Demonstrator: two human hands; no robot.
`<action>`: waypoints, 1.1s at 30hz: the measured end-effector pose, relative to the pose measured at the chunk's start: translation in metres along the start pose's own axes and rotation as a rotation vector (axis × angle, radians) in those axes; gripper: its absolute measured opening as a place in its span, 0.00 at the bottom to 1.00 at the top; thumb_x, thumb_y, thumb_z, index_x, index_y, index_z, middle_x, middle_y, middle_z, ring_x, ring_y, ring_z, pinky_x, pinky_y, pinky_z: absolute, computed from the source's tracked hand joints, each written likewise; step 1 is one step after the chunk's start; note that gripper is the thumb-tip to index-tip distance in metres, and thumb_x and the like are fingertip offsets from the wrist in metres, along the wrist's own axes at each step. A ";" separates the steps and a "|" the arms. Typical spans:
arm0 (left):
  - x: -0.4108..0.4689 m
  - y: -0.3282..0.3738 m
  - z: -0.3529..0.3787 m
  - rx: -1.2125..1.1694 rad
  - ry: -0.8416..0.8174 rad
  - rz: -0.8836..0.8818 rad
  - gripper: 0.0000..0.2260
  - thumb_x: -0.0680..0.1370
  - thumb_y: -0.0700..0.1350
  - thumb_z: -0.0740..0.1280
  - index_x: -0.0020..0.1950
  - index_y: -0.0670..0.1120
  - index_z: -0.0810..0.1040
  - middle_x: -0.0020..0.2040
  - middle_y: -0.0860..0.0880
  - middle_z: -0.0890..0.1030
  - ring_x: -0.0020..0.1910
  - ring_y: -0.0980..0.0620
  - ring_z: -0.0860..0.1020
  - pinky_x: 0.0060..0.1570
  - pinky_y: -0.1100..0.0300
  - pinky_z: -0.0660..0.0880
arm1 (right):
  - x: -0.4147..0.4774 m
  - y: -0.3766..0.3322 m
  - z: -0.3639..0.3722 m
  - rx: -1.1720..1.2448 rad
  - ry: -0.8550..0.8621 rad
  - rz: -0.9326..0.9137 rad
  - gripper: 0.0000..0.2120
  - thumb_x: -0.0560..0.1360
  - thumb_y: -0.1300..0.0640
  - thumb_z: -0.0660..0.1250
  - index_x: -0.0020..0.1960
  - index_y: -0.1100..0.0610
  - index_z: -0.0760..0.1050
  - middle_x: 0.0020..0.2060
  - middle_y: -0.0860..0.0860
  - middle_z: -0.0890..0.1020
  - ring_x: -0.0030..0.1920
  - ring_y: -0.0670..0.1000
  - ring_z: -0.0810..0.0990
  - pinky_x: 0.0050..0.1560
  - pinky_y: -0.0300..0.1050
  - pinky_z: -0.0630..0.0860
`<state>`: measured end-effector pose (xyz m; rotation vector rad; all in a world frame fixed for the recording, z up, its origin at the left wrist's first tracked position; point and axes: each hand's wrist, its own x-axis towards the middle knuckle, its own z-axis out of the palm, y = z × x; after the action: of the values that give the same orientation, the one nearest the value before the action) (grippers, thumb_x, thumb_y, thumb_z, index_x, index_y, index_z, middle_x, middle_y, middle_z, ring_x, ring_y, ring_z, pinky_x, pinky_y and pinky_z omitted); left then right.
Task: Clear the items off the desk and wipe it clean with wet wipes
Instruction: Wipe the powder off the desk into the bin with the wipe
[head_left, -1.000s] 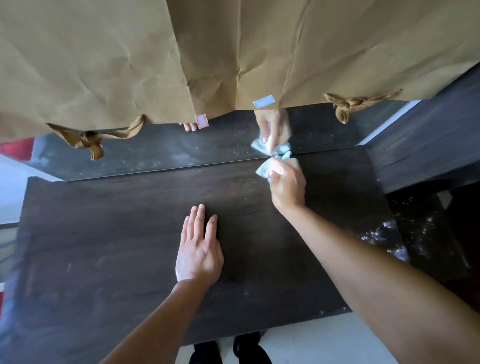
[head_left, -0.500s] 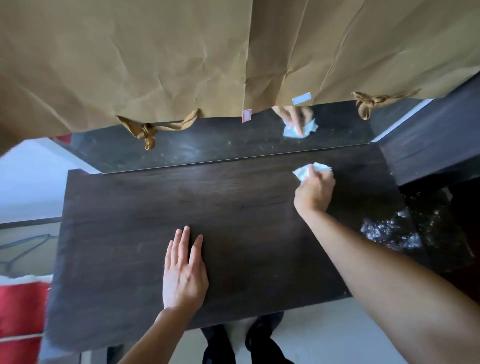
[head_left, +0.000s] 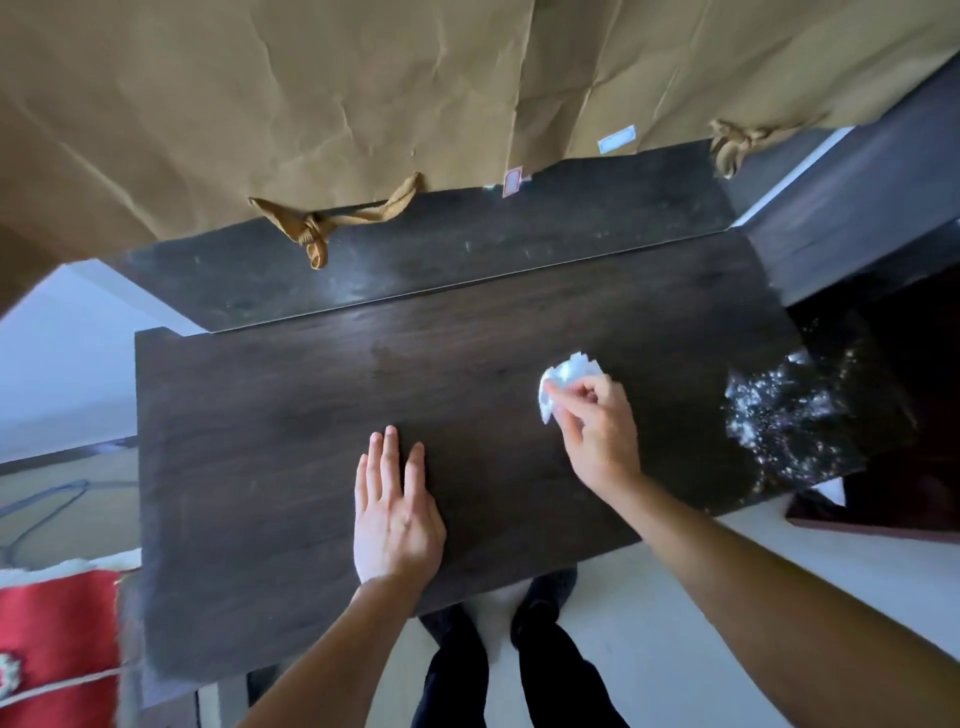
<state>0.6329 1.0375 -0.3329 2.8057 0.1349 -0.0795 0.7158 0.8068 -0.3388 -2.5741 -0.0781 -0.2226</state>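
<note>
The dark wooden desk (head_left: 270, 441) fills the middle of the head view, its top bare. My right hand (head_left: 597, 431) grips a crumpled white wet wipe (head_left: 566, 382) and presses it onto the desk's right half. My left hand (head_left: 395, 509) lies flat on the desk near its front edge, palm down, fingers nearly together, holding nothing.
A mirror (head_left: 467, 254) stands along the desk's back edge, its upper part covered by brown paper (head_left: 311, 104) tied with knotted cords. A dusty dark surface (head_left: 795, 415) lies at the right. A red cloth (head_left: 52, 639) sits low left. My feet (head_left: 540, 603) stand below the front edge.
My right hand has dragged the wipe from the desk's back edge toward me and to the right. The left hand stayed flat on the desk. The camera view swung left.
</note>
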 end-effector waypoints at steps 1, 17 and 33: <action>0.000 -0.001 0.001 0.000 -0.004 0.001 0.21 0.75 0.42 0.53 0.65 0.38 0.73 0.71 0.35 0.66 0.72 0.36 0.61 0.71 0.47 0.55 | -0.025 -0.012 0.000 0.016 -0.045 -0.052 0.15 0.73 0.61 0.67 0.56 0.48 0.80 0.46 0.51 0.75 0.44 0.53 0.73 0.45 0.51 0.75; 0.011 0.053 0.014 -0.001 -0.043 0.127 0.21 0.71 0.39 0.56 0.62 0.39 0.75 0.70 0.34 0.67 0.71 0.34 0.63 0.69 0.39 0.62 | -0.124 0.043 -0.066 0.023 0.034 0.371 0.13 0.76 0.59 0.59 0.57 0.54 0.78 0.49 0.47 0.74 0.45 0.40 0.69 0.48 0.39 0.70; 0.015 0.235 0.090 -0.002 0.028 -0.038 0.23 0.74 0.42 0.53 0.68 0.39 0.69 0.73 0.35 0.62 0.74 0.37 0.56 0.73 0.45 0.49 | -0.046 0.238 -0.168 -0.044 0.239 0.376 0.15 0.74 0.65 0.63 0.59 0.60 0.79 0.47 0.59 0.74 0.44 0.54 0.75 0.48 0.45 0.75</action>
<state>0.6685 0.7886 -0.3431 2.8039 0.1946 -0.0485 0.6706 0.5159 -0.3305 -2.5259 0.4982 -0.3872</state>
